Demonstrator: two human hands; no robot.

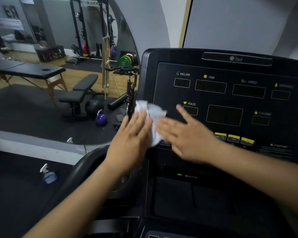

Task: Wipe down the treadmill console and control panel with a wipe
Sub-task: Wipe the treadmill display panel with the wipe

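Head view; treadmill console point(280, 69) fills the right half of the frame, with dark displays labelled INCLINE, TIME, SPEED, DISTANCE, PULSE, CALORIE; a row of 3 yellow buttons point(233, 137) sits below them at centre right. Crumpled white wipe point(152, 115) at frame centre, in front of the console's left edge, sandwiched between 2 hands. Left hand point(132, 134) flat, fingers straight, lying against the wipe's left side; right hand point(187, 134) also flat, fingers spread, thumb raised, touching the wipe's right side over the panel; neither hand curls round it; right hand motion-blurred. Lower left: spray bottle point(48, 175) on dark floor. Centre left: purple kettlebell point(101, 119) near black weight bench point(83, 92); massage table point(29, 70) upper left.
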